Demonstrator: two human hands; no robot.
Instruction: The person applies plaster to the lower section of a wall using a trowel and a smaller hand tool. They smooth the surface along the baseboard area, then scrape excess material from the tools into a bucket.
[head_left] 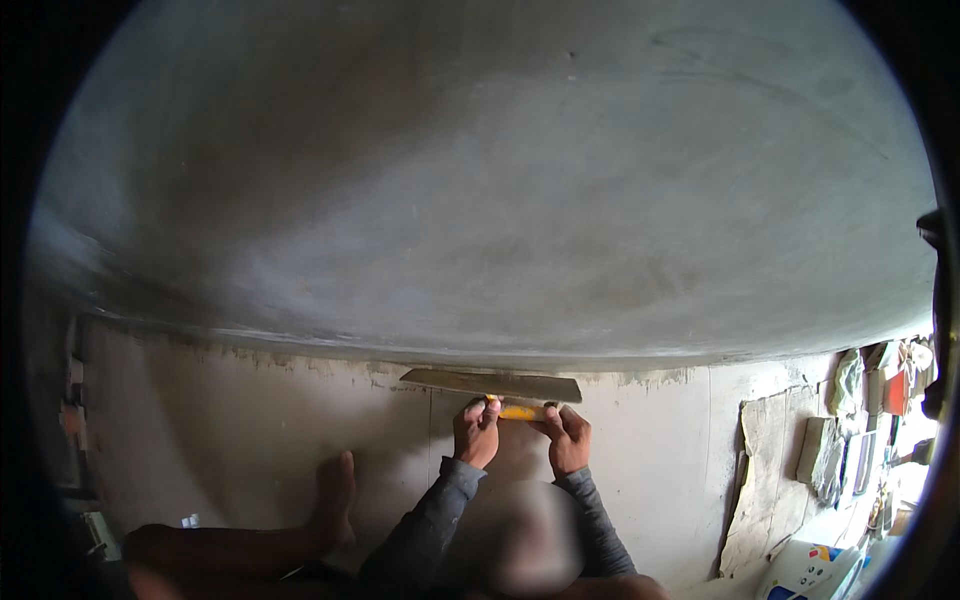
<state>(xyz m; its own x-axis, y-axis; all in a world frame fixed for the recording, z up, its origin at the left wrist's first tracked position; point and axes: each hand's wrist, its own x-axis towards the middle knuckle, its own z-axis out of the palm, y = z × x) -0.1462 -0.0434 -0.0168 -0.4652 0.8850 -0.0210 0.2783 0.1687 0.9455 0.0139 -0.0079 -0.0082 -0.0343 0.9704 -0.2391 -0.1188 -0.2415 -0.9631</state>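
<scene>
A finishing trowel with a long, dull metal blade [490,382] and a yellow handle [520,412] is held level in front of me, close to the base of the grey wall. My left hand [477,434] is closed, its thumb and fingers at the handle's left end. On the handle's right end, my right hand [568,438] also grips with fingers bent. Both forearms, in dark sleeves, reach up from the lower edge. I cannot tell whether the blade touches the wall; the fingers' undersides are hidden.
The smooth, damp-looking grey plastered wall [500,200] fills the upper view, above a pale tiled floor [640,460] with grey smears along the joint. A bare leg and foot [338,500] lie at left. At right are a torn board [765,470], a grey block [820,455] and a white container [810,572].
</scene>
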